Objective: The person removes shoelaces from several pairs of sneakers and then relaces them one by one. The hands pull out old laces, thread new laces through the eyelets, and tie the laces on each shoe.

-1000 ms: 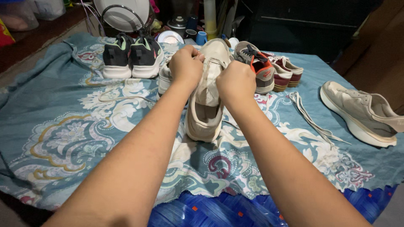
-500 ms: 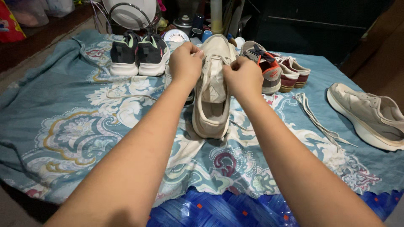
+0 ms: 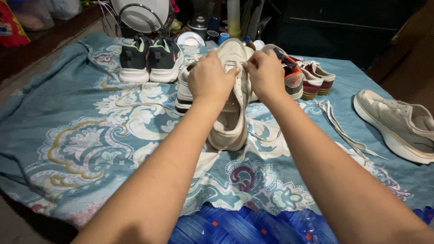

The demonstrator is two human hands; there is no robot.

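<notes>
left hand [image 3: 211,77] fingers curled on beige sneaker [image 3: 230,122] | right hand [image 3: 266,72] pinching its lace area | red package [image 3: 10,28] far left corner

Setting: we note a dim room, lit mainly from above the work surface.
We see a blue paisley cloth [image 3: 68,135] spread over a blue plastic sheet [image 3: 253,228]; dark furniture [image 3: 334,27] behind; brown floor [image 3: 407,63] at right.
</notes>
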